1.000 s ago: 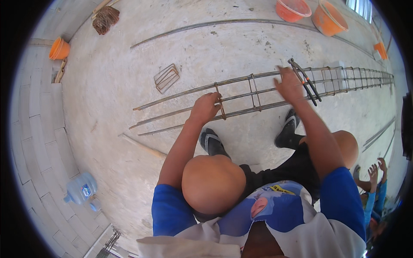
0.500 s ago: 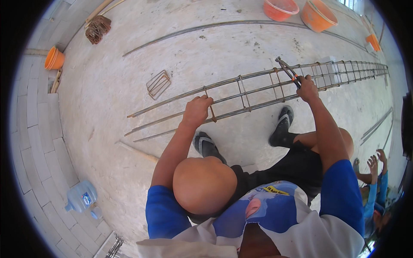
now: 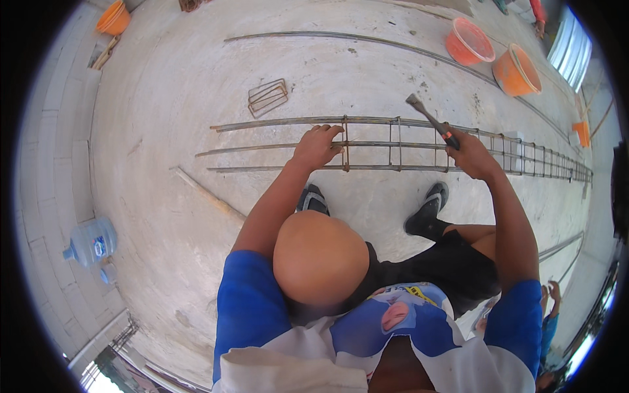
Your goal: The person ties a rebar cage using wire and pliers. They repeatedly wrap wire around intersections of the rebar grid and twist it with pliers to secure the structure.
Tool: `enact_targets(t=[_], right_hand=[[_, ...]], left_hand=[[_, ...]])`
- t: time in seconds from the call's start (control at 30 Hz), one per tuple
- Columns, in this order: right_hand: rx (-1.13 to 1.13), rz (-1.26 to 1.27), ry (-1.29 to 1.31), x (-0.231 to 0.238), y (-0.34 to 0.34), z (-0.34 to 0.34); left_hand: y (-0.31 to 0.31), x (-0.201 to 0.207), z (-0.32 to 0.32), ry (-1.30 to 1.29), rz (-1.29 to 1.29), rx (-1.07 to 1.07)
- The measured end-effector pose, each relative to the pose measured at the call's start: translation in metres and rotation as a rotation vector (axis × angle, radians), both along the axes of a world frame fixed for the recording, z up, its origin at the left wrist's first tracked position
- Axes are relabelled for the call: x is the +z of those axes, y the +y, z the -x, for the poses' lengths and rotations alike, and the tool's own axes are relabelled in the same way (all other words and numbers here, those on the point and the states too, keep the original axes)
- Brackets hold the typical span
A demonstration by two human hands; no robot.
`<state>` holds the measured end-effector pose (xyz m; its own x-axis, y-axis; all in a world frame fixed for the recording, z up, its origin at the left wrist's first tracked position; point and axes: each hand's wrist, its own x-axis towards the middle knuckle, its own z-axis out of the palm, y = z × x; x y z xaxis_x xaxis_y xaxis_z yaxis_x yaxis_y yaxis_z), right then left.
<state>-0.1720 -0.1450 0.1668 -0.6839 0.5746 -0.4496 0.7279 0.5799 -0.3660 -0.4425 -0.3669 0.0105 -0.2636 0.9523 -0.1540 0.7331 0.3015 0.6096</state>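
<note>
A long rebar cage lies across the floor in front of my feet, with long bars joined by rectangular wire stirrups. My left hand is closed around its middle bar, right beside the stirrup nearest the cage's left end. In my right hand is a pair of pincers with black-and-orange handles, jaws pointing up and left above the cage's far bar. The right fist hovers over the cage; whether it touches the bars I cannot tell. Several loose stirrups lie beyond the left end.
Loose long bars run along the floor farther off. Two orange tubs stand at the far right. A wooden stick lies near my left foot, and a blue water jug sits by the left block wall. Another person's hand shows at right.
My view has shifted, so the cage now looks more level. The pincers have turned and their jaws appear closed together. My left hand stays by the same stirrup.
</note>
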Motion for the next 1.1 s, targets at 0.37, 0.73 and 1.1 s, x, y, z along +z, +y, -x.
enact_targets(t=[0.37,0.73,1.1], right_hand=[[0.756,-0.869,-0.178,0.003,-0.078,0.124],[0.808,-0.834,-0.441,-0.002,-0.117,0.171],[0.874,-0.944,-0.477,-0.009,-0.133,0.17]], left_hand=[[-0.024,-0.033,0.006,-0.036,-0.01,-0.028],[-0.027,-0.04,0.006,0.009,0.005,-0.027],[-0.028,-0.039,0.006,0.013,-0.019,-0.036]])
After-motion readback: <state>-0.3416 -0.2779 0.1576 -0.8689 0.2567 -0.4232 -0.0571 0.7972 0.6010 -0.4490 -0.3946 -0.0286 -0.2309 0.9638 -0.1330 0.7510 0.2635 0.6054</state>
